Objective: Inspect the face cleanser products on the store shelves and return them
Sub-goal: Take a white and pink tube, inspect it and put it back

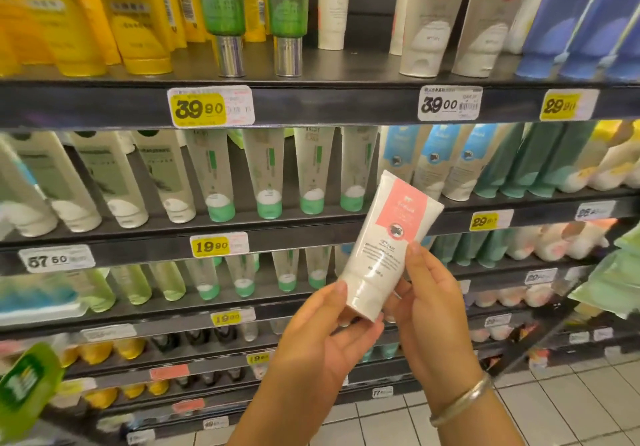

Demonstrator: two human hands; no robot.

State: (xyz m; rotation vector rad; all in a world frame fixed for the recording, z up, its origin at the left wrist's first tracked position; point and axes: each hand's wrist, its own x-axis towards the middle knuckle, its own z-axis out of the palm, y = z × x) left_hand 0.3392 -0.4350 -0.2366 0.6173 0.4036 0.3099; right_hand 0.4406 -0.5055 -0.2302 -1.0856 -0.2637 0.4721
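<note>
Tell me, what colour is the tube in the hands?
The tube is white with a pink label, in the head view.

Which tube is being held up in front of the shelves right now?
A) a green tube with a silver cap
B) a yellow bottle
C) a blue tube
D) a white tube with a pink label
D: both hands, the left hand and the right hand, hold a white tube with a pink label, cap end down; matching tubes stand on the top shelf.
</note>
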